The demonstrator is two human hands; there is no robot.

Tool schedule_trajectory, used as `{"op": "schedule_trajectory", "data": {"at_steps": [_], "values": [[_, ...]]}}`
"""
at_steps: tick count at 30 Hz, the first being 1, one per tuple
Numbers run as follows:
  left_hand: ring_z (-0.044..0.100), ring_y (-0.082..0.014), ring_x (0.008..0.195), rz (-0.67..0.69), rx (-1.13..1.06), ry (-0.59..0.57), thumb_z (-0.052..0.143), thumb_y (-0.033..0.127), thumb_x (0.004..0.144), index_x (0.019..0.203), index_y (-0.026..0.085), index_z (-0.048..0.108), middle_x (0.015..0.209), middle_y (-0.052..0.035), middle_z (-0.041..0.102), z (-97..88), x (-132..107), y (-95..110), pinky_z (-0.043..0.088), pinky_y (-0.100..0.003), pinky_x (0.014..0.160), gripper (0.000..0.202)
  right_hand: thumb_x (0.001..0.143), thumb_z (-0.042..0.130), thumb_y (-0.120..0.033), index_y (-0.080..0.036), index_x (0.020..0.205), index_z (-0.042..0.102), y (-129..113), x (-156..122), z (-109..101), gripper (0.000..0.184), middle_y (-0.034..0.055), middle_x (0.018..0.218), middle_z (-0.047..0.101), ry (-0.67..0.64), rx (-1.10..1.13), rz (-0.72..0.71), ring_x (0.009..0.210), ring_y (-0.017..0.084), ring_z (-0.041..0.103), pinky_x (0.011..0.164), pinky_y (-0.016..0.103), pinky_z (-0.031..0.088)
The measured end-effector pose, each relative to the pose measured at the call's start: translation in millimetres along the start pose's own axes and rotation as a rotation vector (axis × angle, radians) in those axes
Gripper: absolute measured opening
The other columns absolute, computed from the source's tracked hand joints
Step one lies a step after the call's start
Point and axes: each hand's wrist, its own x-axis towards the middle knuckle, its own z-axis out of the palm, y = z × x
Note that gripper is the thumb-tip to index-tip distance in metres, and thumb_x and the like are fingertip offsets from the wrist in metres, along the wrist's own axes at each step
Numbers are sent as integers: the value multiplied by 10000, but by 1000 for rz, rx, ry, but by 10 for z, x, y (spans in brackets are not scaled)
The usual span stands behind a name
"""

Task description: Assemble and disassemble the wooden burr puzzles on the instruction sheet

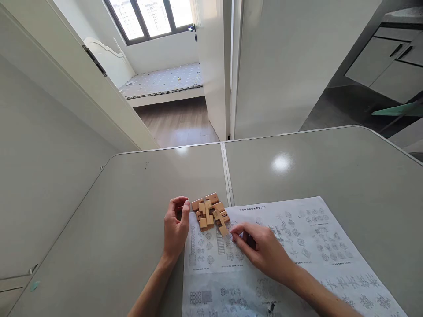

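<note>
Several notched wooden puzzle blocks (209, 215) lie piled together on the upper left corner of a printed sheet (238, 275) and the table just beyond it. Some blocks carry dark numerals. My left hand (177, 225) rests just left of the pile, its fingers loosely curled in toward the thumb, with nothing visible in them. At the pile's right side, my right hand (259, 246) hovers over or rests on the sheet, thumb and forefinger pinched together close to the nearest block (220, 222). Whether anything small sits in that pinch is hidden.
The grey-green table (158, 176) has a pale seam (225, 167) running away from me. Rows of small line diagrams cover the sheet. Beyond the table's far edge stand a half-open door (213, 57), a bed (161, 81) under a window, and cabinets (393, 57) at the right.
</note>
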Motion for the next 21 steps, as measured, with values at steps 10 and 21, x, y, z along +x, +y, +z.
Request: {"op": "schedule_trajectory", "data": {"at_steps": [10,21], "values": [[557,-288,1409,576,269,-253,586,294,1051,1264,279,649,1424,-76,687,21,-62,49,486,-500,1157,223,1045,544,-232,-225,970,682,-49,21,-16,158,-2,752,696,-5,19,-18,586,148,591,586,273,437],[542,-314,1377,825,392,-452,809,327,917,1291,314,671,1355,-81,684,53,-101,94,498,-500,1147,399,1038,552,-226,-231,966,690,-27,17,-1,156,-24,736,684,5,-16,-18,581,143,575,610,268,449]]}}
